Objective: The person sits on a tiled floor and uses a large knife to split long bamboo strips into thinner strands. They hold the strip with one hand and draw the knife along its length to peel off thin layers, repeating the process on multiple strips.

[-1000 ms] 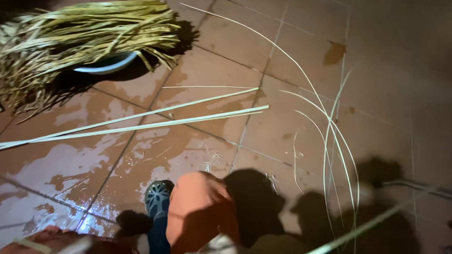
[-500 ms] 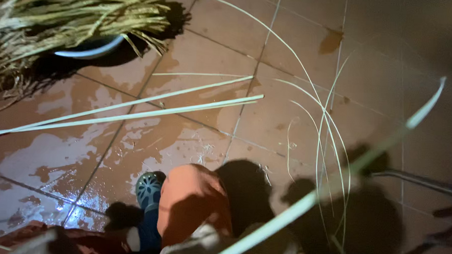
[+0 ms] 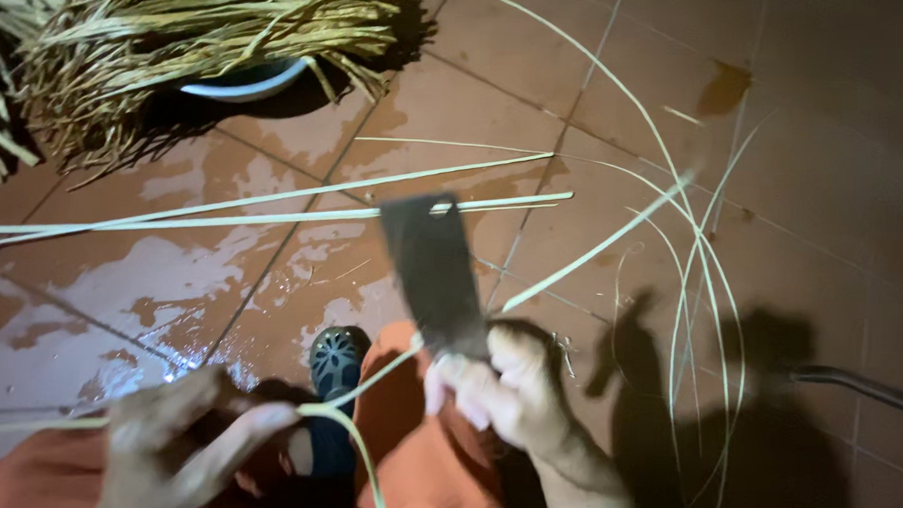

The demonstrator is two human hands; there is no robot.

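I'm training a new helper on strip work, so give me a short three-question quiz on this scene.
1. True or false: the right hand holds a flat blade.
2. What does the left hand pinch? A) a strip B) a shoe C) a bowl
3. What lies across the bowl at top left?

Key
1. True; the blade points up and away.
2. A; the strip runs from the left grip past the blade.
3. A bundle of dried stalks.
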